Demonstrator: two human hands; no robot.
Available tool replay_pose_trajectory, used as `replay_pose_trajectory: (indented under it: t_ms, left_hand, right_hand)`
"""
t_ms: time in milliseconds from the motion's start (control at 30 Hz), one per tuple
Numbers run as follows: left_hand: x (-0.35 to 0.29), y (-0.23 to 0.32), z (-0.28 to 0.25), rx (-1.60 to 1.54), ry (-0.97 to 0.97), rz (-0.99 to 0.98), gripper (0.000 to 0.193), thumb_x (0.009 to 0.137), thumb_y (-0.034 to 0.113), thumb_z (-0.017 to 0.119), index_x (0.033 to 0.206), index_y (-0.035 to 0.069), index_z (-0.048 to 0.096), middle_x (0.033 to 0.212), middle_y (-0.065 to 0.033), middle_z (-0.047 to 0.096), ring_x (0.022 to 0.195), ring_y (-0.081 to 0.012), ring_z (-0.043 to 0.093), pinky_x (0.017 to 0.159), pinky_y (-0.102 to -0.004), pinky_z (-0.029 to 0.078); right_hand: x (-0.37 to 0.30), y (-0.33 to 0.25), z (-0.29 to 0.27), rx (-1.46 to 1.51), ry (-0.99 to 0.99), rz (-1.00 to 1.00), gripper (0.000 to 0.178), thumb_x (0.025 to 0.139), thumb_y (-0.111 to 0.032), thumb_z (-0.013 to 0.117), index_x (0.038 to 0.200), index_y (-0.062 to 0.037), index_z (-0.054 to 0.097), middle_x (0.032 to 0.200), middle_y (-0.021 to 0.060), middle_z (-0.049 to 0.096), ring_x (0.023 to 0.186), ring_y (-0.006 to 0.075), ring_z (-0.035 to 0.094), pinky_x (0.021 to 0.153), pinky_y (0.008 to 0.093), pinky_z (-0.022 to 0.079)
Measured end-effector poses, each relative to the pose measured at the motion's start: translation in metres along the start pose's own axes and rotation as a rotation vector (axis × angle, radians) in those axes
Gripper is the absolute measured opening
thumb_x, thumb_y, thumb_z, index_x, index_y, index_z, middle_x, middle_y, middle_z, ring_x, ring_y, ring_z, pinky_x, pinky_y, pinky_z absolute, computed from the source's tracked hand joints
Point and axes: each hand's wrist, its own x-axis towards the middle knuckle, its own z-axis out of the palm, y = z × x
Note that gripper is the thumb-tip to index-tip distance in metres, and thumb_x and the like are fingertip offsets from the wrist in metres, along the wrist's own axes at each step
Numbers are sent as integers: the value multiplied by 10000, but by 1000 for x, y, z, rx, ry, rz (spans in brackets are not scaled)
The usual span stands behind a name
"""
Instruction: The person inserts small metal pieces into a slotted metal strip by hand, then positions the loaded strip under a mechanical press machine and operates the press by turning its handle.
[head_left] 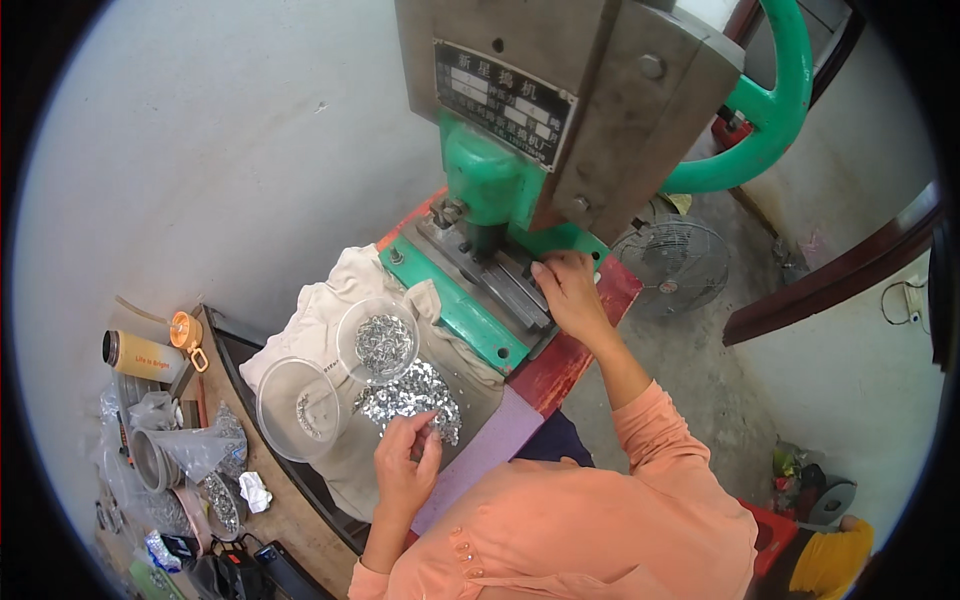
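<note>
My left hand is at the near edge of a loose pile of small shiny metal pieces on a grey-beige cloth. Its thumb and fingertips are pinched together; whatever they hold is too small to make out. My right hand rests at the right side of the metal die under the press, fingers bent and closed. What lies within its grip is hidden. The green and grey hand press stands in front of me, its punch low over the die.
Beside the pile are a clear round tub of metal pieces and another clear tub with a few. A large green handwheel is at upper right, with a floor fan below it. A cluttered wooden table holds a yellow bottle.
</note>
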Motion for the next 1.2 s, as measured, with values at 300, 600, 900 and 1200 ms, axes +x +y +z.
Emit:
replay_pose_trajectory:
  t_ms: [300, 600, 900, 1200]
  left_hand:
    - [82, -13, 38, -329, -216, -97, 331, 908, 61, 654, 1234, 13, 619, 837, -41, 590, 688, -132, 545, 622, -259, 450]
    - [158, -11, 72, -320, -317, -80, 502, 923, 101, 622, 1395, 0, 487, 885, -49, 600, 755, -121, 566, 710, -275, 480]
    - [169, -20, 81, -397, -387, -145, 517, 911, 52, 601, 1404, -42, 475, 913, -18, 591, 789, -95, 564, 720, -241, 470]
    - [172, -31, 84, -409, -363, -144, 463, 912, -3, 588, 1361, -15, 471, 901, 14, 545, 756, -60, 511, 654, -210, 417]
  right_hand:
    - [9, 45, 19, 178, -169, 116, 336, 992, -224, 596, 951, 100, 672, 1066, 172, 633, 973, 247, 592, 808, 330, 470]
    - [13, 39, 11, 399, -276, 229, 387, 1006, -246, 601, 1061, 128, 682, 1254, 169, 602, 1012, 211, 601, 883, 312, 488]
    - [16, 33, 13, 462, -283, 372, 365, 982, -339, 613, 948, 0, 745, 1175, 131, 666, 1130, 325, 547, 968, 417, 401]
    - [-37, -4, -15, 57, 197, 10, 250, 932, -305, 675, 961, -64, 617, 951, 110, 636, 968, 298, 582, 840, 403, 420]
